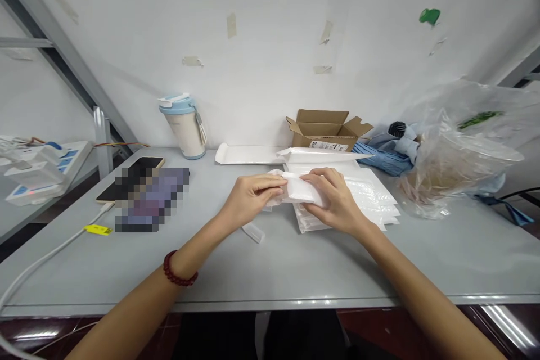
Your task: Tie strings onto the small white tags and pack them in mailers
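Observation:
Both hands meet over the middle of the grey table (270, 270), gripping one small white packet (297, 190) between them. My left hand (248, 198) pinches its left end with curled fingers; a red bead bracelet (179, 273) circles that wrist. My right hand (333, 199) closes over the packet's right half. Just beneath and to the right lies a stack of clear plastic pouches (371, 202). A small clear strip (253, 232) rests on the table below my left hand.
A phone (135, 171) with a white cable (46, 261) lies at left beside a blurred patch. At the back stand a blue-lidded cup (185, 126), flat white cartons (248, 154), an open cardboard box (327, 129), blue cloth (386, 154) and a large plastic bag (459, 149).

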The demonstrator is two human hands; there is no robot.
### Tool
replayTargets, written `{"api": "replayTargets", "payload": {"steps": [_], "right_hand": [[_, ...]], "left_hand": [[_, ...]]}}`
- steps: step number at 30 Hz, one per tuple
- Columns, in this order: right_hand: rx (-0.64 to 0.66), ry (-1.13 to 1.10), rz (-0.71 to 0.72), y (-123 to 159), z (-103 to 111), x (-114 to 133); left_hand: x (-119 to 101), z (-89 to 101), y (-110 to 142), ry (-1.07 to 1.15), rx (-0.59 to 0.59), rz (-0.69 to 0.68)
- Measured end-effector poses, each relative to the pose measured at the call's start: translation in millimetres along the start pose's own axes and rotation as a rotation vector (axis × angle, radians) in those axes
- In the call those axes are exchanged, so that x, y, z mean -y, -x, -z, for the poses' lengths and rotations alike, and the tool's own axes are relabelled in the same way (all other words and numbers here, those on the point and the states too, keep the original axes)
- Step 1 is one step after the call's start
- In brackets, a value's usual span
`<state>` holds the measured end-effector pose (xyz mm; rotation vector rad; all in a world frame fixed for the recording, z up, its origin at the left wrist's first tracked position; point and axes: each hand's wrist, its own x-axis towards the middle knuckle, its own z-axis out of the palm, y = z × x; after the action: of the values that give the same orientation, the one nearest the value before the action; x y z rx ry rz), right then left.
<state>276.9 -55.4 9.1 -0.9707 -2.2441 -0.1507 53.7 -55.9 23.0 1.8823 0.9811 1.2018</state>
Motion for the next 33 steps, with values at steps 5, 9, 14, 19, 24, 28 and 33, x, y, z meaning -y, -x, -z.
{"api": "replayTargets", "payload": {"steps": [5,9,14,19,24,28,33], "right_hand": [[0.018,0.007,0.017,-0.4,0.5,2.0],[-0.002,-0.009,0.018,-0.8,1.2,5.4],[-0.011,-0.016,0.098,-2.0,0.7,12.3],[-0.011,-0.017,0.134,-3.0,0.4,17.1],[0.011,0.054,0.152,-2.6,0.0,18.9],[-0.022,0.219,0.216,-2.1,-1.0,23.5],[-0.094,0.398,0.24,0.4,-9.7,34.3]], "left_hand": [[-3.3,-2.8,1.8,-0.099,-0.106,-0.021],[-4.1,-1.6,-0.4,-0.35,-0.305,-0.046],[-1.1,1.7,-4.3,-0.15,-0.011,0.207],[-1.9,-7.2,-2.4,-0.121,0.008,0.303],[-2.7,-14.9,-1.5,-0.04,-0.107,0.354],[-4.6,-14.8,-2.2,0.048,-0.203,0.39],[-6.3,-13.1,-3.2,0.237,-0.318,0.463]]}}
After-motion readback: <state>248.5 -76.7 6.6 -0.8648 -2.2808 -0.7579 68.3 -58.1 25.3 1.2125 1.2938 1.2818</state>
